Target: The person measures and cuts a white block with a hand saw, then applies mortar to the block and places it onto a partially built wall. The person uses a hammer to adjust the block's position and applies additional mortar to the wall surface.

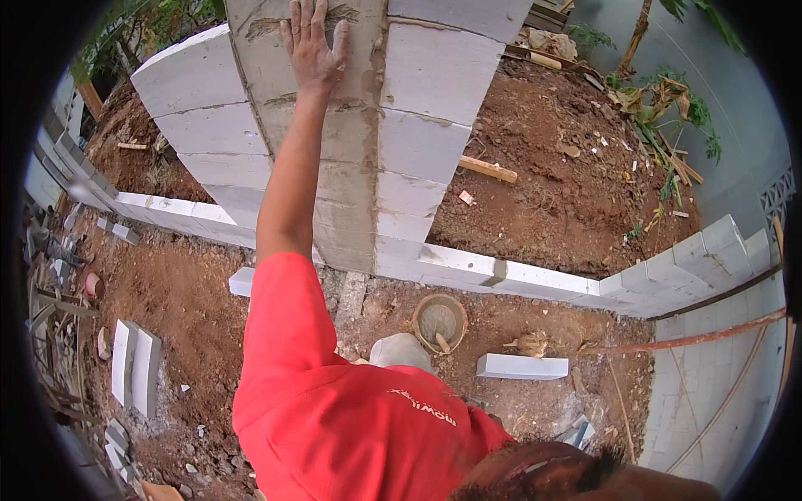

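My left arm, in a red sleeve, stretches up toward a grey concrete column [342,167] that stands between white lightweight blocks. My left hand [316,52], dusted with grey, rests flat on the column's face with its fingers extended and thumb apart. Roughened, gouged mortar shows beside the fingers. White blocks [426,71] flank the column on the right, and more white blocks [190,73] step up on the left. My right hand is out of sight, hidden beyond my red-shirted torso.
A bucket [462,311] of grey mortar with a wooden-handled tool stands below the wall. Loose white blocks lie on the dirt, one at the right [522,367] and a pair at the left [135,367]. A low block wall [543,280] runs right; a wooden piece [488,170] lies beyond.
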Demonstrator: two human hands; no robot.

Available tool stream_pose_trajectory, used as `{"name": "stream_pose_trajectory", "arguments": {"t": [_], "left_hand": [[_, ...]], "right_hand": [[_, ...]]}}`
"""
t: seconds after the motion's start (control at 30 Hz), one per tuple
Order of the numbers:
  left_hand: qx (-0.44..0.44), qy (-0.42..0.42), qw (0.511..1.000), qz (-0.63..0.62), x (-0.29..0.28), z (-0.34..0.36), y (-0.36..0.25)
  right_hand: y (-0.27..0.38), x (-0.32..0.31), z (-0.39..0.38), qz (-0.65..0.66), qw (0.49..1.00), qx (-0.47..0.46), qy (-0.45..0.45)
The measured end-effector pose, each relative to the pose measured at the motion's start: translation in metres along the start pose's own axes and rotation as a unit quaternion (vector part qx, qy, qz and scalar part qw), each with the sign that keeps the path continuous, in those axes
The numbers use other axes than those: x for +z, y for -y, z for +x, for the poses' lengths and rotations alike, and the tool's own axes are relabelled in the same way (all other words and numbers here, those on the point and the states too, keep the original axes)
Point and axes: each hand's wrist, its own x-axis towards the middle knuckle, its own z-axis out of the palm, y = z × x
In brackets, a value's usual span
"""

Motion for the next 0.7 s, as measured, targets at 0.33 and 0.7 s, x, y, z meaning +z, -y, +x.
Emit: {"name": "stream_pose_trajectory", "arguments": {"t": [0.33, 0.7], "left_hand": [[-0.025, 0.061, 0.987, -0.144, 0.011, -0.021, 0.020], [0.014, 0.003, 0.987, -0.162, 0.032, -0.026, 0.026]], "right_hand": [[-0.096, 0.087, 0.007, 0.016, 0.993, 0.112, 0.019], [-0.063, 0.103, -0.011, 0.365, 0.921, 0.138, -0.003]]}}
